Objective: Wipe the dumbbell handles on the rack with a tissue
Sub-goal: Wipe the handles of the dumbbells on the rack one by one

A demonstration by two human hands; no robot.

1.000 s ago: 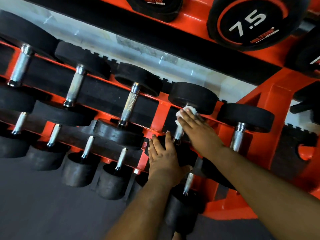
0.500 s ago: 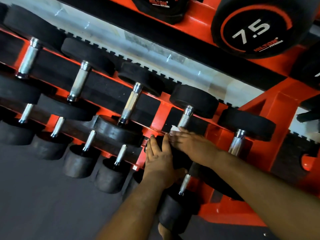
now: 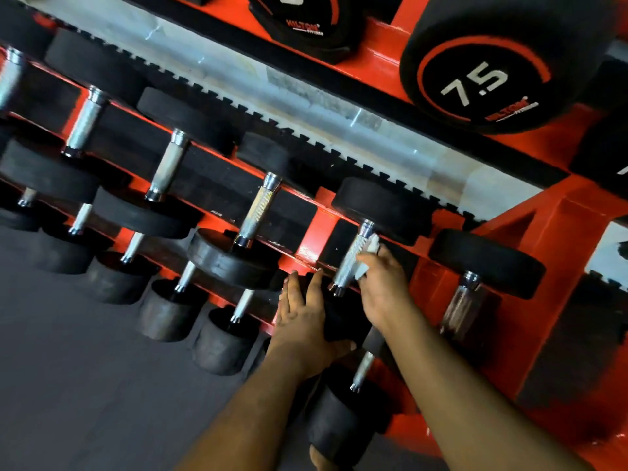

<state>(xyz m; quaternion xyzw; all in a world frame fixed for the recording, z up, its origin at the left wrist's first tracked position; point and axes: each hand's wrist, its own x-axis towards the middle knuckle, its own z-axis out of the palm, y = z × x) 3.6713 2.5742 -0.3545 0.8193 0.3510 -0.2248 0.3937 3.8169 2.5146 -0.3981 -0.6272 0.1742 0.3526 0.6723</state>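
An orange rack carries rows of black dumbbells with chrome handles. My right hand holds a white tissue against the right side of one knurled chrome handle in the middle row. My left hand lies flat, fingers spread, on that dumbbell's near black head, most of which it hides. To the left stands another chrome handle, and to the right a further handle.
A big black dumbbell marked 7.5 sits on the shelf above. Smaller dumbbells fill the lowest row, close to my forearms. Grey floor lies at the lower left. A bare foot shows at the bottom edge.
My right hand slid down the handle with the tissue, then shifted to its right side, uncovering the chrome. My left hand stayed on the near head. The view moved closer and leftward.
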